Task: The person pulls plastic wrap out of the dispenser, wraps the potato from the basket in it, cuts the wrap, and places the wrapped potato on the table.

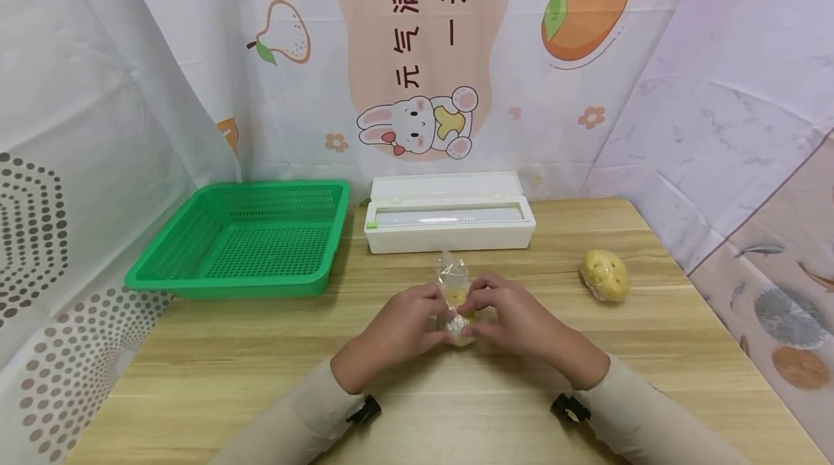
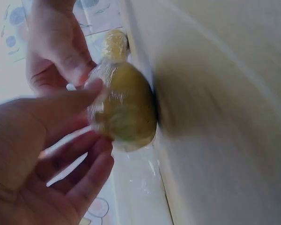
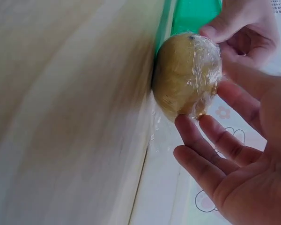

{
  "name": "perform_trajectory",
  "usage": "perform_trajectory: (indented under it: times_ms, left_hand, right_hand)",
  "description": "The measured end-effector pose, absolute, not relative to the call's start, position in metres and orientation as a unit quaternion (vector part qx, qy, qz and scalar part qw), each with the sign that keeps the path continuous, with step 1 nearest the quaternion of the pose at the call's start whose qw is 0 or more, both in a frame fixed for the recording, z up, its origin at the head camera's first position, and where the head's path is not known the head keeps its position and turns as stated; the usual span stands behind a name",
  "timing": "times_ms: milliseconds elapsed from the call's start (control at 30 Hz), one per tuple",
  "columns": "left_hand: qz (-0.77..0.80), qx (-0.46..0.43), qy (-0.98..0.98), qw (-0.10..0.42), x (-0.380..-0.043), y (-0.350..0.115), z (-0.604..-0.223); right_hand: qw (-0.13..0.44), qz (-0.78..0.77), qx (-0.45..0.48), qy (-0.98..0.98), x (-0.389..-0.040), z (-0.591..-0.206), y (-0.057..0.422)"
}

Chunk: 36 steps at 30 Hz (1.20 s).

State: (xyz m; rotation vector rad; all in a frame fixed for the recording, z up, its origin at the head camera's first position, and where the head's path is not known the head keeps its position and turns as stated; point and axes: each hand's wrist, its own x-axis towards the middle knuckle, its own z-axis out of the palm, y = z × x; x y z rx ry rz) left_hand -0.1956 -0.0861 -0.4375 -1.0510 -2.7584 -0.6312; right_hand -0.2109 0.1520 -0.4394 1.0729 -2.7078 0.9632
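Note:
A yellow potato (image 3: 173, 75) rests on the wooden tabletop between my two hands, clear plastic wrap (image 3: 203, 70) gathered over its upper side. A loose tail of the wrap (image 1: 452, 271) stretches away from me on the far side. My left hand (image 1: 405, 316) holds the wrapped potato from the left, thumb and fingertips on the crinkled film. From the right, my right hand (image 1: 515, 314) pinches at the film with thumb and forefinger, while its other fingertips touch the potato's side. In the head view my fingers hide much of the potato.
A second potato (image 1: 604, 275), wrapped in film, lies at the right of the table (image 1: 651, 378). Behind my hands stands a white plastic-wrap dispenser box (image 1: 449, 237) with its lid up. A green basket (image 1: 319, 280) sits at the back left. Printed curtains hang behind.

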Motion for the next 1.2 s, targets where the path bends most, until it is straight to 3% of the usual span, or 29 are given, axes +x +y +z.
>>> perform_trajectory:
  times_ms: [167, 500, 800, 1200]
  left_hand:
    - [-0.255, -0.35, -0.901, 0.027, -0.198, -0.089, -0.434]
    - [-0.255, -0.318, -0.913, 0.018, -0.2, -0.091, -0.432]
    - [-0.242, -0.292, -0.924, 0.039, -0.203, -0.095, -0.432]
    - [-0.215, -0.284, -0.933, 0.055, -0.192, -0.085, -0.432]
  right_hand:
    - [0.034, 0.315, 0.345, -0.884, -0.211, -0.439, 0.152]
    - [0.015, 0.307, 0.352, -0.884, -0.208, -0.436, 0.155]
    - [0.081, 0.237, 0.367, -0.896, -0.208, -0.433, 0.159]
    - [0.022, 0.212, 0.39, -0.896, -0.212, -0.425, 0.168]
